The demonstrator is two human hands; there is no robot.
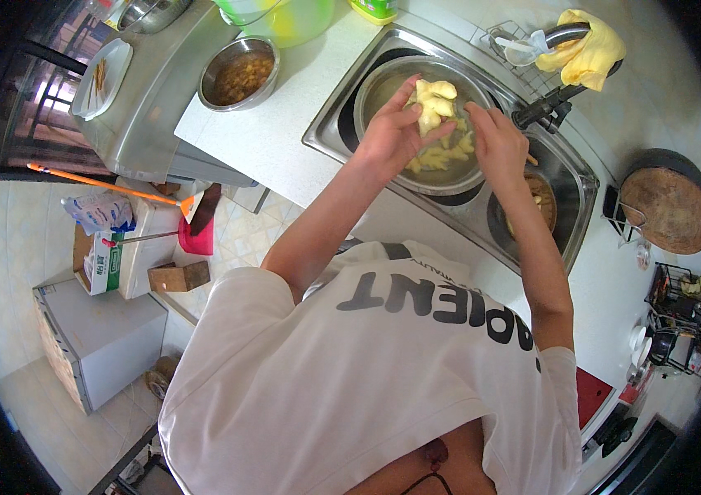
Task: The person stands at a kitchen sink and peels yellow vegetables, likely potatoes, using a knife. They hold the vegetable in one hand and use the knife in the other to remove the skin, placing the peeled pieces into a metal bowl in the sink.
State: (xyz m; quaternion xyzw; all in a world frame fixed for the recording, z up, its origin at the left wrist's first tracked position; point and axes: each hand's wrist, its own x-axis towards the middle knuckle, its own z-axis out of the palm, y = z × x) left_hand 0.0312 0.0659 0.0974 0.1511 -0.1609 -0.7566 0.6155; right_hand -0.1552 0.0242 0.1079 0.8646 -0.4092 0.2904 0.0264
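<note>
My left hand (391,131) holds a pale yellow, knobbly piece of ginger root (434,102) between thumb and fingers. Just right of the ginger is my right hand (500,141), its fingers bent together; whether something small is pinched in them cannot be made out. Both hands are above a wide stainless steel basin (370,93) of water set in the left bowl of the sink. More ginger pieces (443,154) lie in that water. Partly behind my right forearm, a brownish round container (545,199) with pale pieces in it sits in the sink's right bowl.
A metal bowl of brown pieces in liquid (240,75) stands on the white counter (264,139) near a green bucket (288,21). A yellow cloth (592,49) drapes over the black faucet (542,110). Right of the sink, a round wooden chopping board (667,210) stands in a rack.
</note>
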